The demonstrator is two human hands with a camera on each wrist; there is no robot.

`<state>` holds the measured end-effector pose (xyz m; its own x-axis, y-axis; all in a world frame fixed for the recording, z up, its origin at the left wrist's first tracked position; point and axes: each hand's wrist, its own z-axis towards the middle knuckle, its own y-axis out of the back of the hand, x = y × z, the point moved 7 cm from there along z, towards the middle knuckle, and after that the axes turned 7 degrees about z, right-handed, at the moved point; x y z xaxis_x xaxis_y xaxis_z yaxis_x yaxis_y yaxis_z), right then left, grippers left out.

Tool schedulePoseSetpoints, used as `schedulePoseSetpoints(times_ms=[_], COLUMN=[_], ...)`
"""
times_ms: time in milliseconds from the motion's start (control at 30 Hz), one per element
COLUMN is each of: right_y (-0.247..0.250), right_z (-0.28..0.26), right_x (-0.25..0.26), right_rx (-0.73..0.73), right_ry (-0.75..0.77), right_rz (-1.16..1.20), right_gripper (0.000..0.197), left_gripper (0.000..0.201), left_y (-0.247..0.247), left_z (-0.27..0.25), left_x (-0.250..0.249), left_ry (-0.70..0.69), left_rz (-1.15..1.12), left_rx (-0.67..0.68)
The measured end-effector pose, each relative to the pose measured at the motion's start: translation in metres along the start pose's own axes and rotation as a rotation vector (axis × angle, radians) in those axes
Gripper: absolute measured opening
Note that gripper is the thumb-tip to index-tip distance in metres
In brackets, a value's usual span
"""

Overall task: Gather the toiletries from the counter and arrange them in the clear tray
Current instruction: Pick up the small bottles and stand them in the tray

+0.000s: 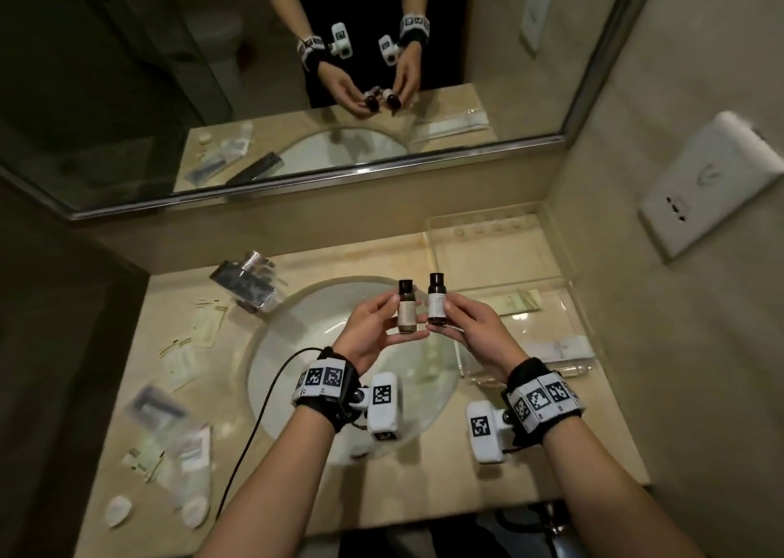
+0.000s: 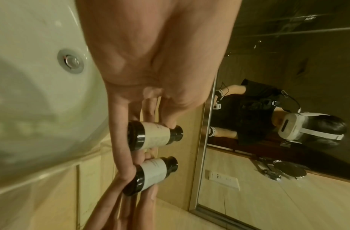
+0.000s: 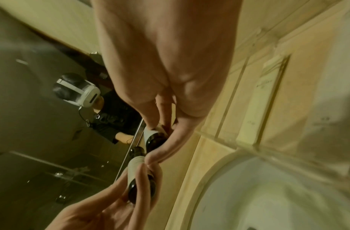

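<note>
Above the sink I hold two small dark bottles with pale labels, upright and side by side. My left hand (image 1: 382, 324) pinches the left bottle (image 1: 407, 308) between thumb and fingers; the same bottle (image 2: 150, 135) shows in the left wrist view. My right hand (image 1: 464, 324) pinches the right bottle (image 1: 437, 301), also seen as a bottle (image 3: 153, 137) in the right wrist view. The clear tray (image 1: 568, 273) stands on the counter at the right, with flat white packets (image 1: 519, 301) in it.
Several sachets and packets (image 1: 178, 439) lie scattered on the counter left of the sink (image 1: 280, 345). A chrome tap (image 1: 250, 282) stands at the back left. Two white round caps (image 1: 119, 511) lie near the front left edge. A mirror (image 1: 297, 91) backs the counter; a wall socket (image 1: 704, 180) is at right.
</note>
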<state>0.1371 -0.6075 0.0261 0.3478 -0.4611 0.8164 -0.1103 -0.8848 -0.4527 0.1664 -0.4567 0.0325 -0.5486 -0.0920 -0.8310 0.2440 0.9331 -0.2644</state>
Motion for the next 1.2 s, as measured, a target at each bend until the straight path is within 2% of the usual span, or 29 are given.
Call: schedulePoseSetpoints(times_ms=[133,300,400,567,700,767,867,1033,1200], right_y=[0.036,0.066,0.077,0.089,0.098,0.107,0.129,0.177,0.201], right_z=[-0.007,-0.013,-0.013,-0.019,-0.029,-0.033,-0.043,-0.054,-0.044], right_x=[0.019,0.030,0.029,0.029,0.026,0.021,0.019,0.018,0.028], right_rx=[-0.008,-0.134,-0.177,-0.263,-0.326,-0.403,-0.567,-0.827,-0.921], right_ry=[0.027,0.066,0.024,-0.024,-0.015,-0.018,-0.038,-0.097,-0.082], right_rz=[-0.026,0.020,0.079,0.112,0.025,0.028,-0.149,-0.368,-0.677], right_gripper=[0.030,0.033,0.031,0.019,0.025,0.030,0.036,0.033,0.029], left_gripper=[0.031,0.035,0.038,0.029,0.030,0.032,0.037,0.035,0.041], left_y=[-0.035,-0.057,-0.065,-0.073,-0.080,-0.084,-0.090,-0.110,-0.131], left_z=[0.017,0.030,0.039,0.055,0.063,0.066,0.071,0.078,0.086], left_x=[0.001,0.005,0.010,0.018,0.025,0.030,0.043,0.066,0.086], left_ry=[0.012,0.014,0.058,0.141,0.189,0.207,0.237,0.316,0.397], left_rz=[-0.050,-0.033,-0.023,-0.048,-0.073,-0.066,0.003,0.104,0.107], left_rx=[-0.005,-0.038,-0.045,0.032,0.082,0.097,0.090,0.070,0.059])
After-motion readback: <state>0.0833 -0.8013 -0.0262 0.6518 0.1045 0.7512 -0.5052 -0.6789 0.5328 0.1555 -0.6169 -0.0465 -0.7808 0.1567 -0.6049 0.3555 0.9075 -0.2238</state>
